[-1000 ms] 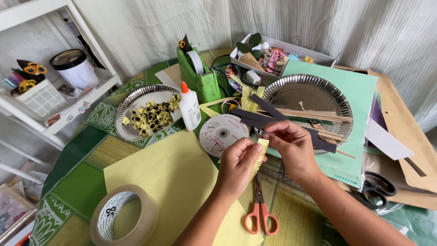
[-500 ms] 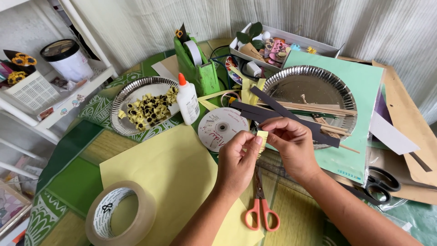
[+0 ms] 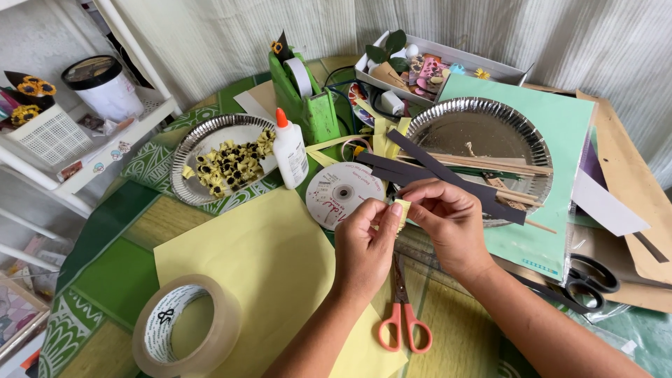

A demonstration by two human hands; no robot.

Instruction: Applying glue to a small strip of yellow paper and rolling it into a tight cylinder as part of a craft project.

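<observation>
Pinching a small yellow paper strip (image 3: 401,210) between them, the left hand (image 3: 364,248) and right hand (image 3: 448,224) meet fingertip to fingertip.

Glue bottle (image 3: 290,149), tape roll (image 3: 186,325), orange-handled scissors (image 3: 403,318), disc (image 3: 341,194)

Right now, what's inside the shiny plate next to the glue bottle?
The silver plate, left of the glue bottle, holds a heap of small yellow paper flowers with dark centres. Whatever lies under the heap is covered, and the bottle hides a bit of the plate's right rim.
</observation>
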